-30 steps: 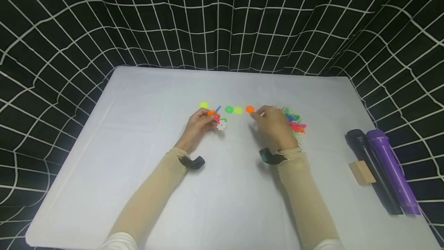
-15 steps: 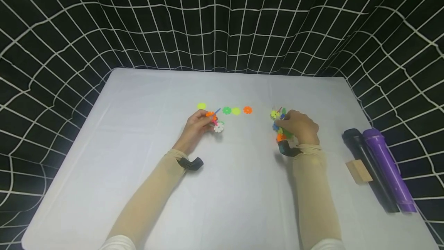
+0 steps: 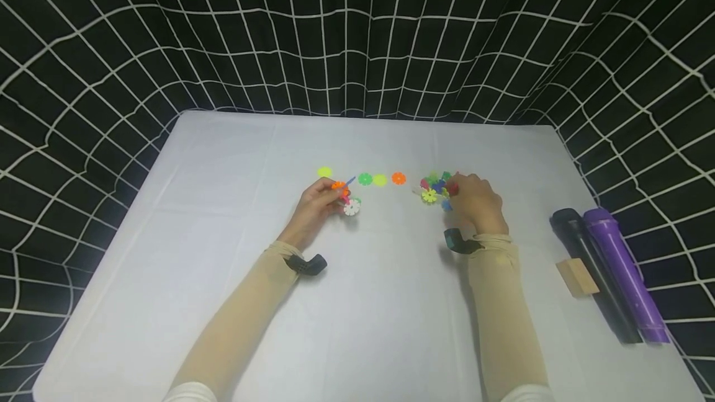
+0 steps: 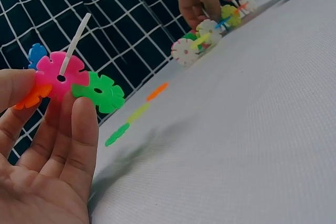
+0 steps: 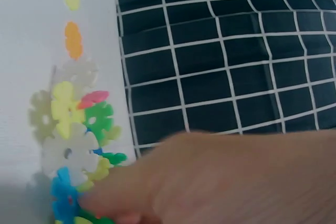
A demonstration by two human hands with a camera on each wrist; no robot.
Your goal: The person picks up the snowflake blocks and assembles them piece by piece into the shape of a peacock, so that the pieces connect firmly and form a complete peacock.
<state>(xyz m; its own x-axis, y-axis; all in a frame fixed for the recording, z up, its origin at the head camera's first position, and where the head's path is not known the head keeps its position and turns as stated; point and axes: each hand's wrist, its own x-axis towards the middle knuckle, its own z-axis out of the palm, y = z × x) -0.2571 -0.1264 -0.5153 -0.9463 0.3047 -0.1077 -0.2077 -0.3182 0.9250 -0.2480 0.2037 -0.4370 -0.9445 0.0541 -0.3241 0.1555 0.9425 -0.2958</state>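
Observation:
My left hand (image 3: pixel 313 206) pinches a small cluster of joined flower-shaped plastic discs (image 4: pixel 60 74). Pink, green, orange, blue and white discs show in it, clear of the table in the left wrist view. At the right, my right hand (image 3: pixel 477 200) holds a larger bunch of flower-shaped discs (image 3: pixel 432 188) by its right side, with the fingers curled down into it. Yellow, white, blue, green and red discs show there, several standing on edge. The right wrist view has the thumb against a blue disc (image 5: pixel 64 195); the other fingertips are mostly hidden.
Between the hands lie a green disc (image 3: pixel 365 178), a yellow disc (image 3: pixel 380 180) and an orange disc (image 3: pixel 398 178), flat on the white table (image 3: pixel 251 154). Another yellow disc (image 3: pixel 324 172) lies behind my left hand. A wooden block (image 3: pixel 578 276), black tube (image 3: pixel 594 272) and purple tube (image 3: pixel 625 272) are at right.
My right hand has gone from beside the orange disc to the bunch at right, which now sits farther left and turned. The left hand keeps its cluster in nearly the same place.

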